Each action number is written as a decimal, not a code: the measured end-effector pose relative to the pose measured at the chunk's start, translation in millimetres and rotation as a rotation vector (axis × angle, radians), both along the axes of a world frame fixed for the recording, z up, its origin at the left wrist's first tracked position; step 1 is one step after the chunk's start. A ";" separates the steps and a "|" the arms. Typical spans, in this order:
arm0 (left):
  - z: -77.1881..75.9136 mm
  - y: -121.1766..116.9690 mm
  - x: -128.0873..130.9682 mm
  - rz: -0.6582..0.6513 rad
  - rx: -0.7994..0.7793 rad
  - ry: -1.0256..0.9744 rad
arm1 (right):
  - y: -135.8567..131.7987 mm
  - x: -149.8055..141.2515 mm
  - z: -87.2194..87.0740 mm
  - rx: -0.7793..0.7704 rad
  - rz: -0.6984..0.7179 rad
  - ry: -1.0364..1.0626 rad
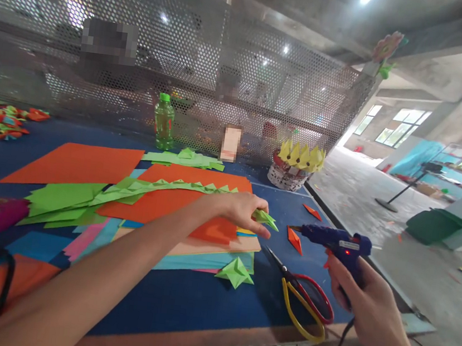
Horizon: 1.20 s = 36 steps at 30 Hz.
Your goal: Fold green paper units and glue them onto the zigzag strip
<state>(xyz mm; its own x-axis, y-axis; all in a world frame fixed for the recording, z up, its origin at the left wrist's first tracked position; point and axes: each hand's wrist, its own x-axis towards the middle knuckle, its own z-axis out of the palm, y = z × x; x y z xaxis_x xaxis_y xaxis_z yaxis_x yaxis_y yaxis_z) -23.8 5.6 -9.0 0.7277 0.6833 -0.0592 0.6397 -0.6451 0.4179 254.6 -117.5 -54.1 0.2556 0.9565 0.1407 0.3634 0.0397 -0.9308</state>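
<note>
At lower right, our right hand [367, 302] grips the glue gun [332, 239]; right of centre, our left hand [247, 211] pinches a green folded paper [266, 219]. We seem mid-gluing; the next move calls for nozzle [296, 227] and paper meeting steadily.

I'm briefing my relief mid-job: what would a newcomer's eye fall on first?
Probably the blue glue gun in the right hand, its red light lit, at the right. Bright orange sheets at left and centre come next, then the red-and-yellow-handled scissors below the glue gun.
</note>
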 end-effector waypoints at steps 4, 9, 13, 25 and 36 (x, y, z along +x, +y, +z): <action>0.7 -1.2 1.1 0.020 0.003 -0.009 | -7.9 -13.3 -2.2 0.206 -0.131 -0.343; -2.5 0.1 1.5 0.018 0.021 -0.013 | -4.1 -21.4 -3.0 0.436 -0.160 -0.748; -2.9 -0.7 2.8 0.012 0.025 -0.001 | 2.8 -26.3 -2.5 0.530 -0.178 -0.913; -4.2 -1.1 3.7 -0.027 0.070 0.027 | 4.1 -26.4 -2.3 0.580 -0.165 -1.062; 1.9 -10.5 7.4 -0.048 0.192 0.071 | 7.3 -22.9 -10.1 0.668 -0.248 -1.174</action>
<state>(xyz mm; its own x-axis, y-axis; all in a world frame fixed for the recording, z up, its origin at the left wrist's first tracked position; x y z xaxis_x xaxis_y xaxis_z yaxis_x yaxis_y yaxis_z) -16.4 -4.9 -7.1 0.7586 0.6514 0.0168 0.6294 -0.7393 0.2394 231.7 -110.3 -64.2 -0.1793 0.5695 0.8022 0.9801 0.1735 0.0959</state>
